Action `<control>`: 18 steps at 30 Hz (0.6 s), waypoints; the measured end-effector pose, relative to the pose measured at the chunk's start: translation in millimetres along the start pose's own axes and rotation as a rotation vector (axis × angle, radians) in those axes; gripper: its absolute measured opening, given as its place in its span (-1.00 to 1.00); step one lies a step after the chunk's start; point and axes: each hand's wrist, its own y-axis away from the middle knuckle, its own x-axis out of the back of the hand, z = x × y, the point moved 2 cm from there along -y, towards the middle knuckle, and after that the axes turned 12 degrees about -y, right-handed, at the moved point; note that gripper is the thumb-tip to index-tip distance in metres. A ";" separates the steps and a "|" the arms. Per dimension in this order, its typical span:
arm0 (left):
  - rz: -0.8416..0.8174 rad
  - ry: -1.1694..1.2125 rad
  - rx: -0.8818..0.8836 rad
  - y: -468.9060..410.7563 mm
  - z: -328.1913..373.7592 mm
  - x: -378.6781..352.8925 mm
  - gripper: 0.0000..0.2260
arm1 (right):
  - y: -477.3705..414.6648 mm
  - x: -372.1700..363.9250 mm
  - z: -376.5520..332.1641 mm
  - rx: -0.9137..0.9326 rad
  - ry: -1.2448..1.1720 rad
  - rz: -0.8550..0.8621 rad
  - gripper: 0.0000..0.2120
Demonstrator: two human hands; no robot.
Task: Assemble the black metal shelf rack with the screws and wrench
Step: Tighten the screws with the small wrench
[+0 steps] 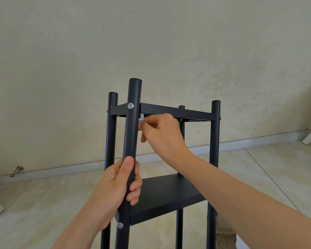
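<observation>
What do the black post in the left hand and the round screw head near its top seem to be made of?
Post: probably metal tube with matte black paint or powder coat; even colour, soft sheen. Screw head: bare bright metal, perhaps steel; silvery, shiny.

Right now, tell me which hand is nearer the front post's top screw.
Right. The right hand pinches a metal part beside the screw; the left hand grips the post far below.

Both forearms are bare down to the left hand (118, 184) and right hand (162, 133)
</observation>
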 end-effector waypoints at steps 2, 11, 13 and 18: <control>-0.008 -0.003 -0.003 -0.2 0.0 0.1 -0.57 | 1.2 -2.8 0.3 0.005 -0.024 -0.014 -0.67; -0.020 -0.030 -0.030 -0.8 -1.8 1.3 -0.58 | -6.5 -14.7 15.4 0.156 -0.017 0.083 -0.53; -0.020 -0.030 -0.030 -1.1 -2.7 1.8 -0.58 | -8.7 -16.8 18.9 0.213 -0.018 0.116 -0.53; -0.023 -0.034 -0.030 -2.4 -3.3 1.6 -0.58 | -11.1 -21.5 24.4 0.284 -0.048 0.151 -0.67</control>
